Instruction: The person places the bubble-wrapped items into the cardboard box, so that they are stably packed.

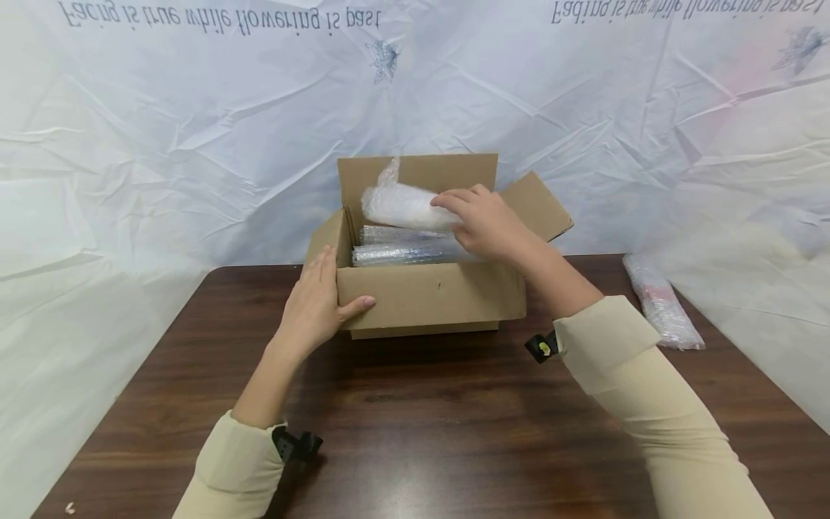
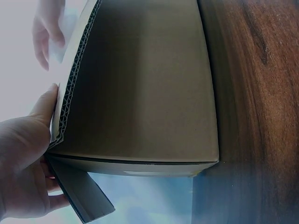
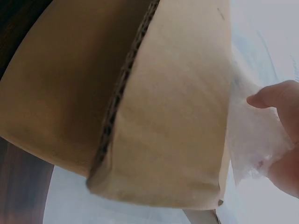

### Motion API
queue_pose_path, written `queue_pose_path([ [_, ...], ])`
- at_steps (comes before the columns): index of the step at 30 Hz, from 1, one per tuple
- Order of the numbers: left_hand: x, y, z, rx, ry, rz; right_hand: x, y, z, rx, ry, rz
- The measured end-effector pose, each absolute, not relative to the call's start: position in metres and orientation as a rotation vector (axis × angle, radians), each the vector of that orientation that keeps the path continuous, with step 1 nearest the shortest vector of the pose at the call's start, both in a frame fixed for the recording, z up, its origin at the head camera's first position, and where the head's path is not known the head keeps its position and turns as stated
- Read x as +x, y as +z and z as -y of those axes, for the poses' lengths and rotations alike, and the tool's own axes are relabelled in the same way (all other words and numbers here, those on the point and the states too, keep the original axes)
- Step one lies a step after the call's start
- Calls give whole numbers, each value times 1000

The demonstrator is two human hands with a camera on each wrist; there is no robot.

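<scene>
An open cardboard box (image 1: pixel 428 295) stands near the back of the table, its flaps folded outward. My left hand (image 1: pixel 314 303) rests on the box's front left corner, thumb on the front flap and fingers along the left flap (image 2: pixel 81 186). With my right hand (image 1: pixel 483 220) I grip a bubble-wrapped bundle (image 1: pixel 405 207) over the box opening. In the right wrist view, thumb and fingers close on the clear wrap (image 3: pixel 254 130). Below it, more bubble-wrapped packages (image 1: pixel 408 252) lie inside the box; what they contain is hidden by the wrap.
Another bubble-wrapped package (image 1: pixel 661 303) with a reddish patch lies at the table's right edge. A dark wooden table (image 1: pixel 415 432) extends in front of the box. White printed sheeting (image 1: pixel 259 144) hangs behind and along both sides. The right flap (image 1: pixel 534 205) sticks outward.
</scene>
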State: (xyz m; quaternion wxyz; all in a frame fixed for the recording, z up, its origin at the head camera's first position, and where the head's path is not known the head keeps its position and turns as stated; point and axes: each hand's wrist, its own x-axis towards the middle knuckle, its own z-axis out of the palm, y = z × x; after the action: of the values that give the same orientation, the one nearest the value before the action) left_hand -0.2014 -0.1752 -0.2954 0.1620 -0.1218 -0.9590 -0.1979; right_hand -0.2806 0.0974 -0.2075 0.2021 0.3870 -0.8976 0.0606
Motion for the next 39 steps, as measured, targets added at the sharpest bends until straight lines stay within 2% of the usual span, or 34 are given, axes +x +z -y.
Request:
queue_pose_path([
  [20, -202, -295, 174, -343, -571, 2751, -308, -208, -89, 1005, -252, 2555],
  [39, -200, -296, 174, -337, -586, 2744, -316, -217, -93, 958, -69, 2877],
])
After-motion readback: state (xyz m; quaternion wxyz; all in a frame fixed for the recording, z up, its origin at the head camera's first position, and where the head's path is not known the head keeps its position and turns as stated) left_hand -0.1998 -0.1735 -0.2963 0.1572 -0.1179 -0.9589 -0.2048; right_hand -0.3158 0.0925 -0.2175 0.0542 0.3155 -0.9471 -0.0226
